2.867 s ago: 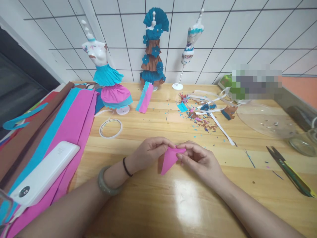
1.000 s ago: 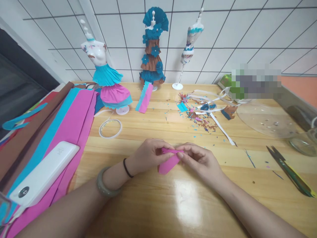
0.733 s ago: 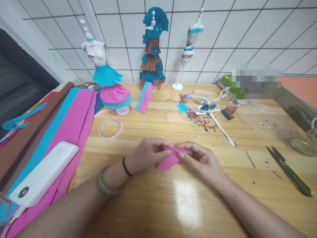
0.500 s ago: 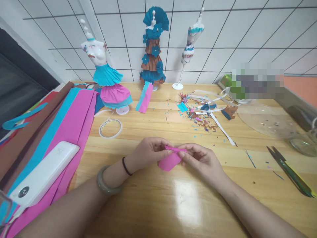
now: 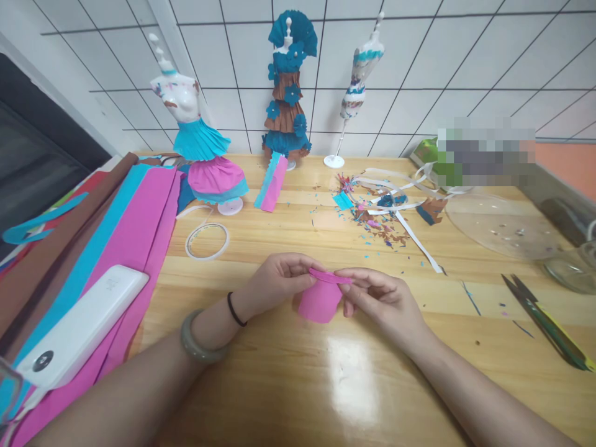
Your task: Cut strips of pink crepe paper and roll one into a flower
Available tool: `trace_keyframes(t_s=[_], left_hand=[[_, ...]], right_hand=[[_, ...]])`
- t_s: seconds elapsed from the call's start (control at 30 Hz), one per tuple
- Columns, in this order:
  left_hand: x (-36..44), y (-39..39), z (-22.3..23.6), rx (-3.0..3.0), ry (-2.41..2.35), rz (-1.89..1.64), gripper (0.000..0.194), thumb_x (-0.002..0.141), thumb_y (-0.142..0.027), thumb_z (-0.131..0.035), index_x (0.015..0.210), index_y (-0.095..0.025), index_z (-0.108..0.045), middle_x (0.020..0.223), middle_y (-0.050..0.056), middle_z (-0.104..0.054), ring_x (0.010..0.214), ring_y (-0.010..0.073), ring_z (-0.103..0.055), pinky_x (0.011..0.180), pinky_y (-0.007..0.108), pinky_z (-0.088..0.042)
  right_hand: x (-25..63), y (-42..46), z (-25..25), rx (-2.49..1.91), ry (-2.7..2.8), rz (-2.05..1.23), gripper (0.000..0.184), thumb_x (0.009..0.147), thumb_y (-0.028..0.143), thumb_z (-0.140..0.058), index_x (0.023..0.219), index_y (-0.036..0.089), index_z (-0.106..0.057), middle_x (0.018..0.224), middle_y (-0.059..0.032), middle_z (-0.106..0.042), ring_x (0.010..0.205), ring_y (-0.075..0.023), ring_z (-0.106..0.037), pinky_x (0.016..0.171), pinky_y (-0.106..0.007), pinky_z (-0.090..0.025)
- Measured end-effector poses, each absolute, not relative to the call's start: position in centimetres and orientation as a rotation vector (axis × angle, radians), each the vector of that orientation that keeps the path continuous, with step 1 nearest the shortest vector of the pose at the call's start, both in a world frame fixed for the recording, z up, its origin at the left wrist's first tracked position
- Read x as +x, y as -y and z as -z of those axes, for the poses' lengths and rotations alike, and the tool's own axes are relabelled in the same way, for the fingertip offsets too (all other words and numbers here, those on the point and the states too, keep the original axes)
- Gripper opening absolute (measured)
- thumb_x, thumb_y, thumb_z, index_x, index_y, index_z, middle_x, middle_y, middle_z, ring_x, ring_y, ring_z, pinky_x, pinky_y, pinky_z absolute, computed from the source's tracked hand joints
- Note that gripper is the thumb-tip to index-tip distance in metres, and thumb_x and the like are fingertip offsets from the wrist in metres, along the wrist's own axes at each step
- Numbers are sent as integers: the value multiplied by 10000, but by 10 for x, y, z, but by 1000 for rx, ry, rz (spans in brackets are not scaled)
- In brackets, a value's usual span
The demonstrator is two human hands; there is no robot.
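Note:
A small pink piece of crepe paper [image 5: 320, 302] hangs between my hands above the table, its top edge folded over into a narrow band. My left hand [image 5: 282, 280] pinches the band's left end between thumb and fingers. At the other end, my right hand [image 5: 382, 297] grips the fold the same way. Beyond my left wrist a roll of double-sided tape [image 5: 207, 256] lies flat. Behind it stands a small white mannequin [image 5: 179, 102] in a pleated blue skirt with a pink tier edged in blue.
Long pink, blue and brown paper sheets [image 5: 139, 214] cover the left side, with a white power bank [image 5: 88, 326] on top. A blue-and-brown dressed mannequin [image 5: 289, 102] and a bare one [image 5: 361, 81] stand behind. Paper scraps [image 5: 382, 230] and scissors [image 5: 542, 323] lie right.
My fingers have shifted outward toward the ends of the pink paper's folded edge, so more of the band shows between them. Both hands keep their hold.

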State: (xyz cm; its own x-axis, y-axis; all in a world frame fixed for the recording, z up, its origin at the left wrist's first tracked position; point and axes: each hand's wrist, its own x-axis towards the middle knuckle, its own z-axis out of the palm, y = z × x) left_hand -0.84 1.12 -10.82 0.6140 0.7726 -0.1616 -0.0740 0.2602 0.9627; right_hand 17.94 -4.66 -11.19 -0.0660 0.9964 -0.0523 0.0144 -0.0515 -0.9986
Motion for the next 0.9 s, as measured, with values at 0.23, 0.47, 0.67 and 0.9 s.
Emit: trace_keyframes(t_s=[0.23, 0.47, 0.67, 0.9], left_hand=[[-10, -12, 110, 1244, -763, -689, 169, 736, -221, -642, 882, -141, -670, 867, 50, -689, 790, 142, -617, 692, 242, -482], [-10, -12, 109, 1292, -780, -674, 177, 757, -248, -605, 892, -148, -662, 822, 45, -676, 733, 144, -613, 603, 231, -471], [-13, -14, 112, 1274, -744, -645, 184, 783, -271, -567, 885, -144, -652, 702, 22, -636, 573, 105, -567, 534, 217, -441], [-10, -14, 107, 1321, -791, -649, 209, 774, -339, -604, 781, -130, -616, 648, -5, -597, 528, 73, -512, 487, 184, -398]], right_hand=[[180, 45, 108, -1216, 1274, -1278, 190, 744, 329, -651, 863, 184, -674, 540, 1, -642, 474, -114, -589, 503, -244, -507], [181, 45, 108, -1252, 1329, -1238, 216, 747, 366, -638, 861, 185, -673, 543, -5, -636, 491, -123, -591, 520, -256, -501], [183, 46, 110, -1240, 1363, -1256, 208, 770, 344, -617, 894, 183, -663, 581, -12, -641, 537, -126, -595, 559, -258, -499], [182, 49, 112, -1164, 1458, -1249, 162, 810, 273, -577, 929, 193, -653, 793, -54, -661, 646, -134, -607, 620, -273, -501]])
